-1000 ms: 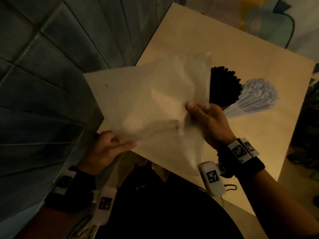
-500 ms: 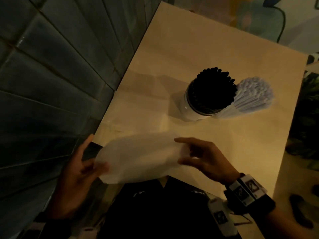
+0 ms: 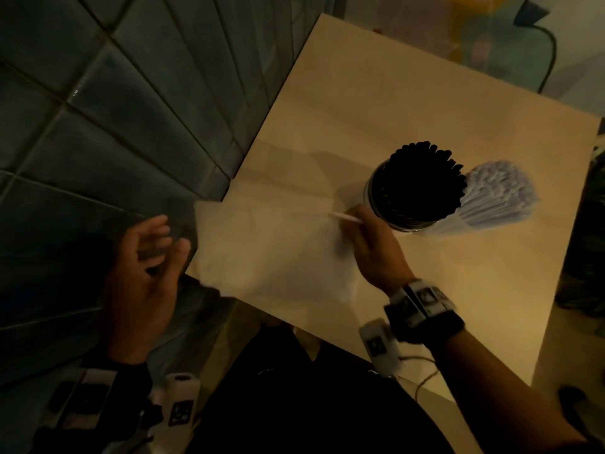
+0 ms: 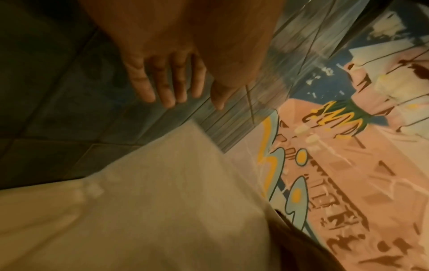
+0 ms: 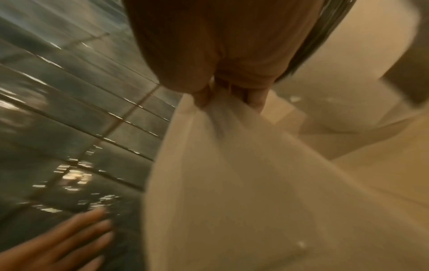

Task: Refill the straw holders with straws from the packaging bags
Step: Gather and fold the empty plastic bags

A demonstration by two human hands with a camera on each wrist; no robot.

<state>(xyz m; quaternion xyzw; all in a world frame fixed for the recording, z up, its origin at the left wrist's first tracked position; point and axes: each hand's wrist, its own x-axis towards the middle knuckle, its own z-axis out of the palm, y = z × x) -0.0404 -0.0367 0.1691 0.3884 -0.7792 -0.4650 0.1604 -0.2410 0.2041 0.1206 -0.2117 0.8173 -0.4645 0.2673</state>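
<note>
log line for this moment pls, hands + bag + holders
left hand: open, off bag | right hand: grip pinching empty bag on table | straw holders: full

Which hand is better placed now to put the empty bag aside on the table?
Probably the right hand: it already pinches the empty bag over the table, beside the holders. The left hand is open, off the table edge, and holds nothing.
</note>
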